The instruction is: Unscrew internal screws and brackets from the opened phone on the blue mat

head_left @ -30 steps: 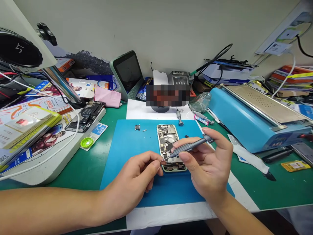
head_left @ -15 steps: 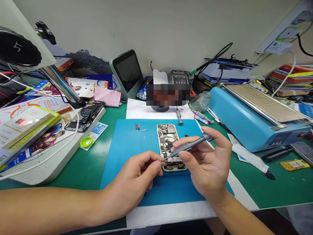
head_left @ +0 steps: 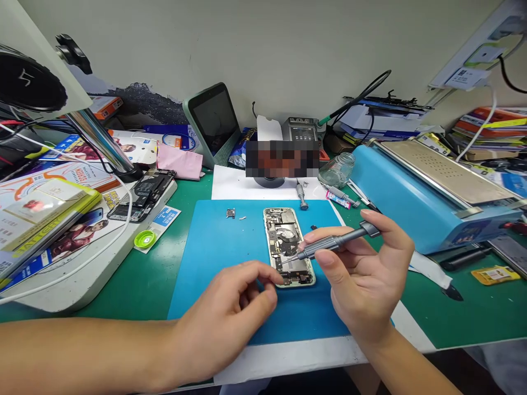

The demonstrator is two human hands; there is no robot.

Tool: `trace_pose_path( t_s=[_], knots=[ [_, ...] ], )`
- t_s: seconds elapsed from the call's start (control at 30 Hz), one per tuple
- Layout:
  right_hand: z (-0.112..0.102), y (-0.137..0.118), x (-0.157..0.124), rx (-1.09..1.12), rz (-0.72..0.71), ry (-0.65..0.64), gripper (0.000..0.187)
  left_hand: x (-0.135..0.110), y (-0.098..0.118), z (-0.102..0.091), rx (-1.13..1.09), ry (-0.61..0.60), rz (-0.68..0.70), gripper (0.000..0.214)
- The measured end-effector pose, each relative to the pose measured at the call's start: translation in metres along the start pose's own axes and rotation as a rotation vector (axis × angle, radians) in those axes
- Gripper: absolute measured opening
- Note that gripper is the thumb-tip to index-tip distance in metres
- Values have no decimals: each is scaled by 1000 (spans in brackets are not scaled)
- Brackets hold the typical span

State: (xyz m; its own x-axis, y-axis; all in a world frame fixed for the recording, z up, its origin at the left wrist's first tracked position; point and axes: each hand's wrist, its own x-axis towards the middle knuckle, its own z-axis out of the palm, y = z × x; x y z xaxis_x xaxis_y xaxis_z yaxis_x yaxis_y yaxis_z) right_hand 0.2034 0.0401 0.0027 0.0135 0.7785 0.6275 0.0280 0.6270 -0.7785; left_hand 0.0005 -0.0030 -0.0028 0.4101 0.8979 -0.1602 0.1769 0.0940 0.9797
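An opened phone [head_left: 293,262], its inner parts bare, lies on a blue mat [head_left: 214,247]. My right hand [head_left: 366,274] holds a grey precision screwdriver [head_left: 335,241] at a slant, its end cap against the index finger. The thin tip points down-left over the phone's lower half; whether it touches cannot be told. By the phone's lower left corner is my left hand [head_left: 234,307], index finger stretched to the phone's edge and thumb apart from it. Nothing shows between those fingers. A small camera-like module [head_left: 231,213] and a tiny light piece [head_left: 242,218] lie left of the phone.
Behind the mat lie a second screwdriver [head_left: 302,196] and a glass jar [head_left: 336,170]. A blue machine [head_left: 420,203] stands at right, with a black-tipped knife-like tool [head_left: 436,277] before it. At left, a white stand base [head_left: 82,285] carries boxes and another opened phone [head_left: 144,195].
My left thumb and index finger have parted, and the screwdriver tip has left them. The right hand has shifted right with the screwdriver, whose tip is now over the phone.
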Motion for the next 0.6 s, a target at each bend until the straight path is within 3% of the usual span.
trace_pose_path(
  t_s=[0.17,0.27,0.43,0.6],
  knots=[
    [-2,3,0,-68,-106,-38,67,-9,1,1,434,-133,474,28],
    [-2,4,0,-106,-135,-89,71,-11,-5,1,723,-170,625,43],
    [-3,7,-3,-145,-103,-104,71,-10,-9,5,1085,-197,601,76],
    [-4,8,-4,-179,-58,-135,67,-9,-5,6,1179,-236,494,93]
  ],
)
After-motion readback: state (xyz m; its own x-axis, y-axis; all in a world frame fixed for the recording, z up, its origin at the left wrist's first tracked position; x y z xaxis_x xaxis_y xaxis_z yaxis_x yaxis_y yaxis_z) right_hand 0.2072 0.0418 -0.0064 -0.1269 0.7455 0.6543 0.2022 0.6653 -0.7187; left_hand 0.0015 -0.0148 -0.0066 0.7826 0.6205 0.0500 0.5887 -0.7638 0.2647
